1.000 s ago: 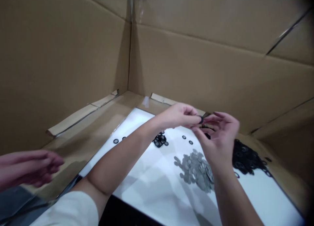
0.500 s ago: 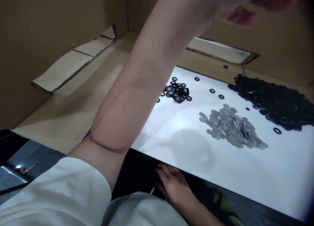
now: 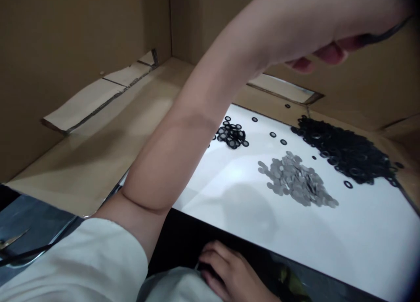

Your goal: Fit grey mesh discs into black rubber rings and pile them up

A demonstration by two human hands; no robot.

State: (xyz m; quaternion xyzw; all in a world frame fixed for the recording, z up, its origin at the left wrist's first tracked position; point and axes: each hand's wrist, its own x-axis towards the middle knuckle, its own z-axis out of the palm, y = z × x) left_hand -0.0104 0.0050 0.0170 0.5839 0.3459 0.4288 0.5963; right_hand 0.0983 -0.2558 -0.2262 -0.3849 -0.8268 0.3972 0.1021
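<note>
- I have the left hand (image 3: 348, 35) up at top right, raised well above the white surface (image 3: 295, 236), with its forearm crossing the view from a white sleeve (image 3: 82, 258) at lower left.
- Its fingers (image 3: 331, 55) are curled under. A thin dark curved strip (image 3: 385, 33) runs out from them at the frame edge. It's blurred and partly cut off, so I can't tell if it's gripped or what it is.
- The right hand (image 3: 229, 269) is low at bottom centre, by the near edge of the surface, just beside a white garment (image 3: 173, 286). Its fingers (image 3: 213, 260) are loosely bent. I can't tell if they hold anything.
- A big heap of black rings (image 3: 341, 151) lies at the far right of the surface.
- A smaller cluster of black rings (image 3: 231, 135) sits further left, just past the forearm.
- A heap of grey discs (image 3: 297, 179) lies between the two hands' sides, nearer the middle, below the big heap.
- Loose single rings (image 3: 272, 134) are scattered between the cluster and the big heap. One stray ring (image 3: 287, 105) is off the white, on the cardboard floor (image 3: 98, 136).
- Cardboard walls (image 3: 65, 39) surround the surface, with cardboard strips (image 3: 83, 105) along the floor at left.
</note>
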